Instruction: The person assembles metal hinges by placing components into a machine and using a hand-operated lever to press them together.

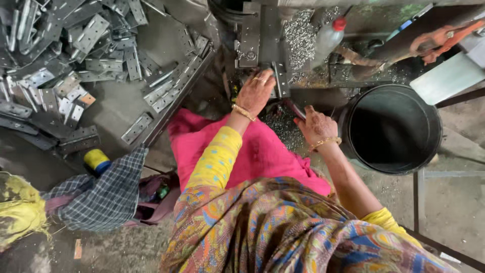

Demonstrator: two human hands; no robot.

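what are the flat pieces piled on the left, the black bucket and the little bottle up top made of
Hinge plates: apparently bare steel, dull grey with a slight sheen and punched holes. The left hand rests on a similar plate; the right hand is near the black bucket, which looks like matte plastic, though painted metal cannot be excluded. Bottle: translucent whitish plastic with a red cap.

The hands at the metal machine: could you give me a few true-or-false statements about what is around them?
1. The left hand rests on a metal hinge plate at the machine. True.
2. The black bucket sits left of both hands. False: it is beside the right hand.
3. A pile of hinge plates lies to the left. True.
4. The plastic bottle has a blue cap. False: red.
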